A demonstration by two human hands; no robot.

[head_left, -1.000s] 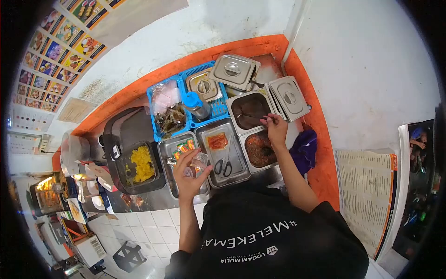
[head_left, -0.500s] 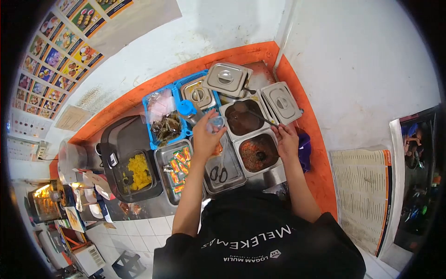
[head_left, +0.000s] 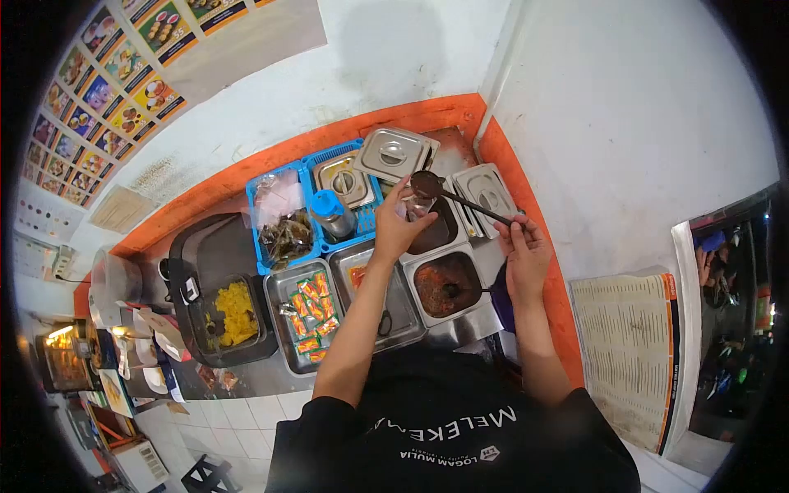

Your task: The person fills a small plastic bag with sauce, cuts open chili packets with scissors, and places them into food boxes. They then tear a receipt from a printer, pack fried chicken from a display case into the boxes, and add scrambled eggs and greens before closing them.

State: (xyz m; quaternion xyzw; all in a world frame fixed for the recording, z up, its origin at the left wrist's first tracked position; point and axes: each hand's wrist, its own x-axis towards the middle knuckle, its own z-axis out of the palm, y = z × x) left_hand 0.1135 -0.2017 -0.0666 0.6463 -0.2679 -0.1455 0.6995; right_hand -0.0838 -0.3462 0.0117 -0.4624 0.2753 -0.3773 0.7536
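My right hand (head_left: 526,253) pinches the end of a dark ladle (head_left: 472,205), its long handle slanting up to the left. The ladle's bowl, coated with dark brown sauce, is raised beside the fingers of my left hand (head_left: 399,222). That hand is curled around a small piece of clear plastic (head_left: 413,207); whether it is a cup or a bag I cannot tell. Below them sits a steel pan of brown sauce (head_left: 436,232), partly hidden by the hand. Nearer to me is a pan of reddish chunky sauce (head_left: 448,289) with a dark utensil in it.
To the left are a steel tray of orange-and-green packets (head_left: 283,333), a tray with scissors (head_left: 403,329), and a dark tub of yellow food (head_left: 238,316). Behind stand blue baskets (head_left: 263,267), a blue-capped bottle (head_left: 333,214) and steel lids (head_left: 399,152). An orange-edged wall closes the right side.
The ladle has risen out of the brown sauce to my left hand. My left hand has moved right with the clear plastic, over the sauce pan.
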